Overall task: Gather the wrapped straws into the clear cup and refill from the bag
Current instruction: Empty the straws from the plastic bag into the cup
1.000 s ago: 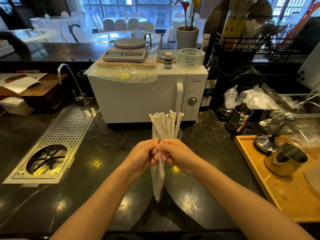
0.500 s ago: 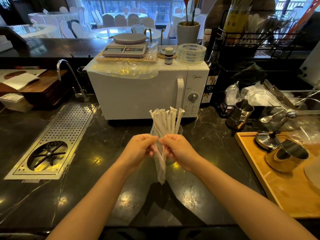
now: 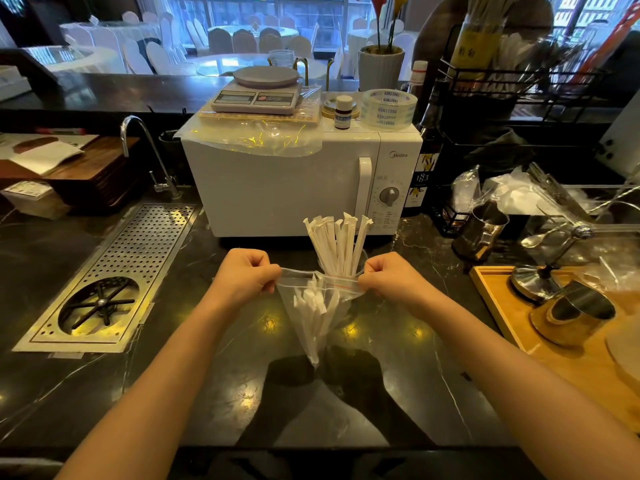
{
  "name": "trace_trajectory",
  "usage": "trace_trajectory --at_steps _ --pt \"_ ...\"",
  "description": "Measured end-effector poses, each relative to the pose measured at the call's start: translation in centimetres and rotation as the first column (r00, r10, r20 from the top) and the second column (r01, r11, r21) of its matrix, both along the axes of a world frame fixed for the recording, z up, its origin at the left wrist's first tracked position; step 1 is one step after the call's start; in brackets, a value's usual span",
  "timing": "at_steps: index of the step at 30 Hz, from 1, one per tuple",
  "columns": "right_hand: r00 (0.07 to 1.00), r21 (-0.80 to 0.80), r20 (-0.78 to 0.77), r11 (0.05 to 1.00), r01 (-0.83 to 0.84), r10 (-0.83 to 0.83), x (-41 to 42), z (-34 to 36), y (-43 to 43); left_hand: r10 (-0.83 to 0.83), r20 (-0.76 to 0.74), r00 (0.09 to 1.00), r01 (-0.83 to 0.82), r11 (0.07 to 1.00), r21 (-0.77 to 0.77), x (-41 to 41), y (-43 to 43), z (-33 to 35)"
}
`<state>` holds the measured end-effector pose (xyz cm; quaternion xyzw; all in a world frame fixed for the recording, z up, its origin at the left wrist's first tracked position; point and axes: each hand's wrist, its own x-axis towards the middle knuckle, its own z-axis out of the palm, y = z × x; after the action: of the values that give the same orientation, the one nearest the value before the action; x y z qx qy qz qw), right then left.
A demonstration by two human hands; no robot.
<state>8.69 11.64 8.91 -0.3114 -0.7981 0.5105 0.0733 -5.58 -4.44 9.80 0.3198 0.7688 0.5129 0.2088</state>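
Zip bag [image 3: 313, 306], 6 o'clock of clear cup [image 3: 341, 263]: left hand [image 3: 242, 275] and right hand [image 3: 391, 277] each pinched shut on 1 top corner, mouth stretched. Wrapped straws [image 3: 337, 242] stand in cup. Advice: part seal evenly, avoid tipping cup.

White straws, dark table

Straws [image 3: 337, 242] white; bag [image 3: 320, 306] clear with red strip; table [image 3: 242, 358] black, pale-veined; microwave [image 3: 277, 188] white; tray [image 3: 571, 358] tan wood.
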Motion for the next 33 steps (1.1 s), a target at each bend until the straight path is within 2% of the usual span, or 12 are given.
trace_trajectory --at_steps 7,9,10,12,15,17,20,26,28,30,31,33 --pt "0.999 -0.026 0.017 0.999 -0.039 0.04 0.5 0.0 -0.5 -0.065 -0.036 0.997 0.065 0.998 -0.009 0.2 0.3 1.0" --pt "0.992 -0.133 0.045 0.985 -0.109 0.116 0.8 -0.4 -0.8 -0.099 -0.058 0.993 0.098 0.995 -0.019 0.3 0.5 1.6" --pt "0.989 -0.24 0.037 0.962 -0.132 0.145 0.9 -0.6 -0.8 -0.113 -0.064 0.991 0.113 0.994 -0.015 0.3 0.6 1.9" --pt "0.986 -0.522 -0.03 0.839 -0.156 0.165 1.0 -1.1 -0.9 -0.148 -0.097 0.984 0.149 0.989 -0.004 0.5 0.8 2.6" --pt "0.98 -0.835 -0.118 0.518 -0.184 0.157 0.6 -1.7 -0.5 -0.222 -0.182 0.958 0.223 0.975 -0.017 0.8 1.0 3.6" --pt "0.97 -0.9 -0.167 0.376 -0.223 0.174 0.1 -2.0 -0.6 -0.278 -0.251 0.927 0.278 0.96 -0.035 1.2 1.0 4.3" --pt "0.949 -0.919 -0.259 0.255 -0.299 0.18 -0.7 -2.1 -1.3 -0.355 -0.332 0.874 0.353 0.933 -0.068 2.1 1.1 5.2" --pt "0.941 -0.913 -0.328 0.228 -0.338 0.082 -2.5 -0.9 -3.2 -0.531 -0.37 0.763 0.527 0.841 -0.121 4.1 1.0 6.4" --pt "0.928 -0.871 -0.371 0.333 -0.361 0.037 -2.6 -0.7 -3.6 -0.581 -0.351 0.734 0.578 0.806 -0.126 4.6 0.9 6.6" --pt "0.933 -0.837 -0.357 0.459 -0.298 -0.046 -2.0 0.0 -4.3 -0.619 -0.294 0.729 0.621 0.778 -0.097 4.8 0.5 6.9" --pt "0.928 -0.835 -0.366 0.464 -0.297 -0.064 -2.0 0.1 -4.3 -0.63 -0.255 0.734 0.637 0.768 -0.066 4.7 0.2 7.1" --pt "0.916 -0.841 -0.401 0.404 -0.361 -0.017 -2.6 -0.3 -3.6 -0.592 -0.166 0.789 0.607 0.792 0.062 4.6 -0.4 7.5"
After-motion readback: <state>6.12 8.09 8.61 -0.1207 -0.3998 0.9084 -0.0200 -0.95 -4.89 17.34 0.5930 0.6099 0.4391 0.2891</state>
